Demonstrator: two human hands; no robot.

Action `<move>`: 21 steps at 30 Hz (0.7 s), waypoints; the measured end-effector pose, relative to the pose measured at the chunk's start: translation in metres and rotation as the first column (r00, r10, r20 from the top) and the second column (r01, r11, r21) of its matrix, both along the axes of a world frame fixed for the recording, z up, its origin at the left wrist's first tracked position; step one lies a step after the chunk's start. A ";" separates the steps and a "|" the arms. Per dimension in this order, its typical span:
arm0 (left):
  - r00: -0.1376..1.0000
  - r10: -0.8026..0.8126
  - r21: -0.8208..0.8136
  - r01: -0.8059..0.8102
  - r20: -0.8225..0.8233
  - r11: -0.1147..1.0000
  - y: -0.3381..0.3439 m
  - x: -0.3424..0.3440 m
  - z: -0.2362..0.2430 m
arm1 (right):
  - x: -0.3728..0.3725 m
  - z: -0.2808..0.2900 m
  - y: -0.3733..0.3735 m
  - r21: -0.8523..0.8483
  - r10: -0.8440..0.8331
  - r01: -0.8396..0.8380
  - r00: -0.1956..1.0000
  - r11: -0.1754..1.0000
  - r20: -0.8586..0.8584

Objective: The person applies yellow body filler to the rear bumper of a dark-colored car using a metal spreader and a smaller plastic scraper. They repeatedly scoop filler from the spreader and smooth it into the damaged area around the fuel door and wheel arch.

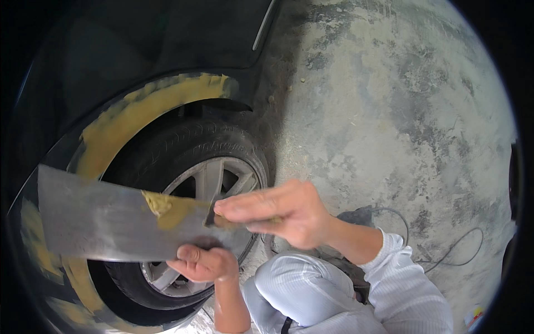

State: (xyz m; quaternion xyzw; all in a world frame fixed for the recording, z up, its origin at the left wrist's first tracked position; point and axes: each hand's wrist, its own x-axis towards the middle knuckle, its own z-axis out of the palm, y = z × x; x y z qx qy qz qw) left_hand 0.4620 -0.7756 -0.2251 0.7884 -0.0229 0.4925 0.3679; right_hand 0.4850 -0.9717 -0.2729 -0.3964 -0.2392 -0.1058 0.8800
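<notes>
Your left hand (203, 263) pinches the lower edge of a metal plate (105, 217) held in front of the tyre (189, 150), with a dab of tan filler (167, 207) on its face. Your right hand (283, 214) is clamped on a small spreader (214, 219) whose edge touches the filler on the plate.

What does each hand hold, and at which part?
Left hand holds the metal board at its lower edge. Right hand holds a small spreader by its back edge, touching the putty.
</notes>
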 end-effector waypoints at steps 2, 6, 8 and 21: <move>0.993 -0.004 0.062 -0.004 0.122 0.998 -0.012 0.016 0.004 | -0.014 0.005 -0.007 -0.111 -0.109 0.112 0.994 0.988 0.033; 0.985 0.089 -0.024 -0.087 0.146 0.996 -0.017 0.023 0.028 | 0.032 -0.030 -0.028 -0.520 -0.132 0.132 0.991 0.844 0.038; 0.978 0.130 -0.069 -0.120 0.162 0.990 -0.013 0.021 0.040 | 0.082 -0.047 -0.013 -0.526 -0.392 0.302 0.918 0.795 -0.064; 0.966 0.175 0.047 -0.187 0.189 0.981 0.050 -0.039 0.050 | 0.184 -0.052 0.077 -0.269 -0.869 0.849 0.489 0.454 0.077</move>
